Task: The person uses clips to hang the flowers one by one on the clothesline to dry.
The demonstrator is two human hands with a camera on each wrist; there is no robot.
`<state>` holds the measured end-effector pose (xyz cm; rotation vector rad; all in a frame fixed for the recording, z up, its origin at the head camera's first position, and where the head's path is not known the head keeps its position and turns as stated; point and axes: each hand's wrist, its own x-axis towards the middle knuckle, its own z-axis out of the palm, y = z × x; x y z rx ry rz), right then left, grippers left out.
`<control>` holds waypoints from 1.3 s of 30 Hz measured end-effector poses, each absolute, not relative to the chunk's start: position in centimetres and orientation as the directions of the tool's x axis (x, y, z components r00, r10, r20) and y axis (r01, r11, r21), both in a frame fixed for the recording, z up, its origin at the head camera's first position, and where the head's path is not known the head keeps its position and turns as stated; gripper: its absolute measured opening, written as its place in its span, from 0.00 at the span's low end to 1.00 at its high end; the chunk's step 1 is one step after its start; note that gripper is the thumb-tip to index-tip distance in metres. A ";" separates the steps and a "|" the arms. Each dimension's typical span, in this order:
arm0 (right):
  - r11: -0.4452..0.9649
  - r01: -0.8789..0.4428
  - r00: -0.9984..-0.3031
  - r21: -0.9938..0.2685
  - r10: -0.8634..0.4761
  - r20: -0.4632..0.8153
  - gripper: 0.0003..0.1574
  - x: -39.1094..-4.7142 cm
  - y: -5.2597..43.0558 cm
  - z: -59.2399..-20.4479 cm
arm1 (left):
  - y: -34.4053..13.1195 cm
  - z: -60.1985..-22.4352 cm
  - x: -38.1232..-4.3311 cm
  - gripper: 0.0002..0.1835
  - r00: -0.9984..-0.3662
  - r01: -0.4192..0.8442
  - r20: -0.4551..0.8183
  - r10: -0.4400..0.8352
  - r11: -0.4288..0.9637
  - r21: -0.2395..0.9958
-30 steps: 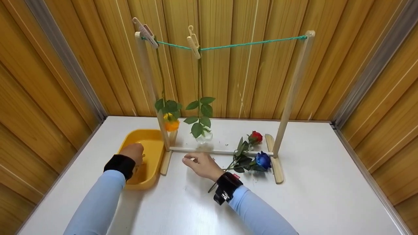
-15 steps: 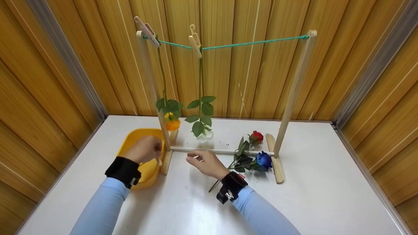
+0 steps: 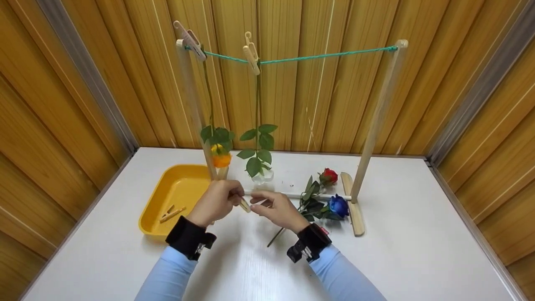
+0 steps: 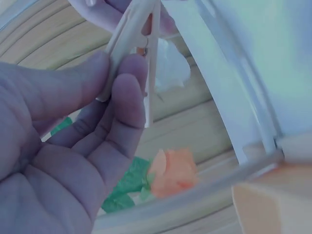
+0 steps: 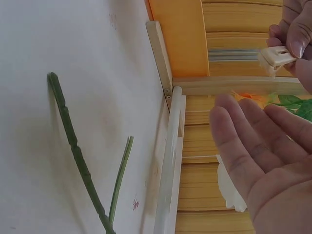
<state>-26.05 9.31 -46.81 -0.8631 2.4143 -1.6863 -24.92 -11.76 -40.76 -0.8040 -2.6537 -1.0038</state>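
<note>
My left hand [image 3: 219, 201] pinches a pale clothespin [image 3: 245, 205] between thumb and fingers, in front of the rack's lower bar. Close by on the right is my right hand [image 3: 279, 210], its palm and fairly straight fingers [image 5: 239, 151] holding nothing in the right wrist view. A small gap separates it from the clothespin. Behind the hands, an orange rose [image 3: 221, 159] and a white rose [image 3: 263, 175] hang upside down, their stems clipped to the green cord [image 3: 317, 56]. A blue rose [image 3: 337, 205] and a red rose [image 3: 328, 176] lie on the table, stems toward my right wrist.
A yellow tray [image 3: 147, 215] at the left holds several clothespins [image 3: 172, 214]. The wooden rack's right post [image 3: 378, 121] and left post [image 3: 191, 96] bear the cord. Wood-patterned panels [image 3: 284, 104] enclose the white table [image 3: 401, 251] at the back and sides.
My left hand has come out of the yellow tray with a clothespin and moved right, toward my right hand. The right hand has shifted only slightly to the right.
</note>
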 end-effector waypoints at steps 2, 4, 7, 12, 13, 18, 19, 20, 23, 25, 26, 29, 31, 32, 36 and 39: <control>0.216 -0.386 -0.839 -0.897 -0.487 0.243 0.24 -26.0 9.8 -46.9 | -11.0 -41.3 -24.8 0.11 -0.825 0.565 0.391 0.408 0.603 0.563; 0.205 -0.372 -0.840 -0.905 -0.489 0.235 0.23 -25.9 10.3 -47.1 | -10.3 -41.7 -24.5 0.11 -0.829 0.559 0.405 0.385 0.597 0.576; 0.180 -0.369 -0.841 -0.912 -0.483 0.245 0.20 -25.7 11.1 -47.3 | -9.4 -42.3 -24.0 0.11 -0.836 0.547 0.413 0.360 0.589 0.595; 0.143 -0.359 -0.851 -0.922 -0.457 0.260 0.16 -25.1 12.4 -47.4 | -7.9 -42.9 -23.3 0.11 -0.827 0.561 0.435 0.357 0.483 0.672; 0.139 -0.355 -0.854 -0.925 -0.450 0.260 0.15 -24.9 12.7 -47.4 | -7.6 -43.0 -23.2 0.10 -0.825 0.564 0.441 0.353 0.460 0.686; 0.132 -0.351 -0.876 -0.927 -0.396 0.275 0.15 -24.0 14.0 -47.3 | -6.2 -43.9 -22.7 0.06 -0.818 0.575 0.495 0.293 0.407 0.710; 0.133 -0.355 -0.879 -0.925 -0.384 0.282 0.15 -23.8 14.2 -47.3 | -5.9 -44.1 -22.7 0.07 -0.816 0.578 0.509 0.274 0.404 0.709; 0.134 -0.356 -0.883 -0.925 -0.372 0.286 0.16 -23.7 14.4 -47.4 | -5.6 -44.4 -22.7 0.09 -0.814 0.580 0.522 0.254 0.401 0.709; 0.129 -0.360 -0.888 -0.924 -0.351 0.297 0.16 -23.4 14.8 -47.5 | -5.0 -45.0 -22.8 0.16 -0.817 0.573 0.541 0.200 0.387 0.723; 0.119 -0.359 -0.891 -0.926 -0.340 0.302 0.16 -23.2 15.0 -47.7 | -4.6 -45.5 -22.8 0.21 -0.821 0.566 0.544 0.171 0.368 0.738; 0.114 -0.359 -0.892 -0.926 -0.334 0.305 0.16 -23.1 15.1 -47.7 | -4.5 -45.7 -22.9 0.23 -0.825 0.560 0.542 0.159 0.359 0.747; 0.106 -0.364 -0.893 -0.925 -0.321 0.315 0.16 -22.9 15.3 -48.0 | -4.1 -46.2 -22.9 0.28 -0.840 0.539 0.523 0.143 0.318 0.780; 0.106 -0.374 -0.891 -0.921 -0.318 0.325 0.17 -22.8 15.5 -48.1 | -4.0 -46.4 -22.9 0.30 -0.855 0.518 0.495 0.153 0.282 0.808; 0.106 -0.377 -0.890 -0.920 -0.317 0.328 0.17 -22.7 15.6 -48.1 | -3.9 -46.5 -23.0 0.30 -0.863 0.506 0.479 0.163 0.265 0.821; 0.104 -0.372 -0.890 -0.922 -0.321 0.323 0.18 -22.5 15.7 -48.2 | -3.7 -46.6 -23.0 0.31 -0.889 0.449 0.412 0.201 0.202 0.870; 0.101 -0.363 -0.893 -0.926 -0.324 0.314 0.18 -22.5 15.6 -48.1 | -3.6 -46.5 -23.0 0.29 -0.909 0.403 0.375 0.185 0.148 0.903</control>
